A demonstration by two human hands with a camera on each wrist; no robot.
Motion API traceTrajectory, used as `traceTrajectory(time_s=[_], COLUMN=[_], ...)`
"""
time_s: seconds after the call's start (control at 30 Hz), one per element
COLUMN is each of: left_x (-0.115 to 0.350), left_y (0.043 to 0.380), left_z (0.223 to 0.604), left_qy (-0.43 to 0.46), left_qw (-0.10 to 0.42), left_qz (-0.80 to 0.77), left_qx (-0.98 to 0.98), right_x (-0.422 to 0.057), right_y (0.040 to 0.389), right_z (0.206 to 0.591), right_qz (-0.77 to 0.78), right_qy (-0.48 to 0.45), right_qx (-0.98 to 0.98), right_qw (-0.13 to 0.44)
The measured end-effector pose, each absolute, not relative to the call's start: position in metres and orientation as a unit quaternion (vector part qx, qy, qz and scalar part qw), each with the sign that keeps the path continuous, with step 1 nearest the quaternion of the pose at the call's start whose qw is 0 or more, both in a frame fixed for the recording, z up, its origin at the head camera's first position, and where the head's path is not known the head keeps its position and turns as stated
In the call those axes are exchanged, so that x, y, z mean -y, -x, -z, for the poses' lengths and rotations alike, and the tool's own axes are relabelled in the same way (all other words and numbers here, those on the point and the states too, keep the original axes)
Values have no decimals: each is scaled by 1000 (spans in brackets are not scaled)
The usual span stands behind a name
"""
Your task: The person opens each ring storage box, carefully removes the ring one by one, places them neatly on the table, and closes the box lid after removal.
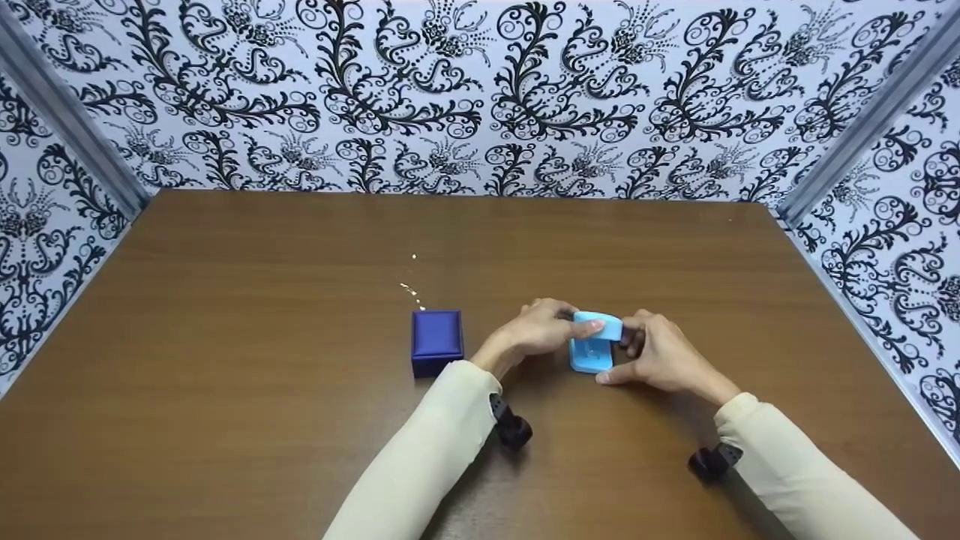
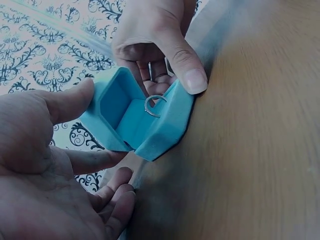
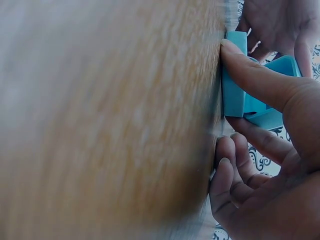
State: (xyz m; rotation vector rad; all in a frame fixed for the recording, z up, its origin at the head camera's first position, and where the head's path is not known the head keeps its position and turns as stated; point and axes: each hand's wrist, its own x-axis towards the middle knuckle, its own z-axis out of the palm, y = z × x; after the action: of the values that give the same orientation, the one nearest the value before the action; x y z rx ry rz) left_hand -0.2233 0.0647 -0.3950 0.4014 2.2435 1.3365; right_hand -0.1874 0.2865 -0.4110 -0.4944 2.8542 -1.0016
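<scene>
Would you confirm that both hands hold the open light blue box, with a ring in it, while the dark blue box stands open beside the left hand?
Not quite: the dark blue box is closed, as the head view shows. The rest holds: the left hand and right hand hold the open light blue box with the ring in it.

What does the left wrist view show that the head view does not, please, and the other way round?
Only the left wrist view shows the ring seated inside the open light blue box. Only the head view shows the closed dark blue box on the table, with a thin chain lying behind it. Both show the left hand and right hand holding the light blue box.
</scene>
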Motion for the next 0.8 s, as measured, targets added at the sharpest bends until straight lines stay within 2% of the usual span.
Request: traceTrajectory(time_s=[0.33, 0.8], left_x=[-67, -76], left_y=[225, 222], left_z=[395, 394], left_qy=[-128, -74], left_qw=[254, 229], left_qz=[-499, -510], left_qx=[-819, -826], right_x=[-287, -287], right_y=[189, 187], right_z=[413, 411], right_qz=[324, 336], right_qy=[150, 143], right_qx=[-933, -930], right_qw=[38, 47])
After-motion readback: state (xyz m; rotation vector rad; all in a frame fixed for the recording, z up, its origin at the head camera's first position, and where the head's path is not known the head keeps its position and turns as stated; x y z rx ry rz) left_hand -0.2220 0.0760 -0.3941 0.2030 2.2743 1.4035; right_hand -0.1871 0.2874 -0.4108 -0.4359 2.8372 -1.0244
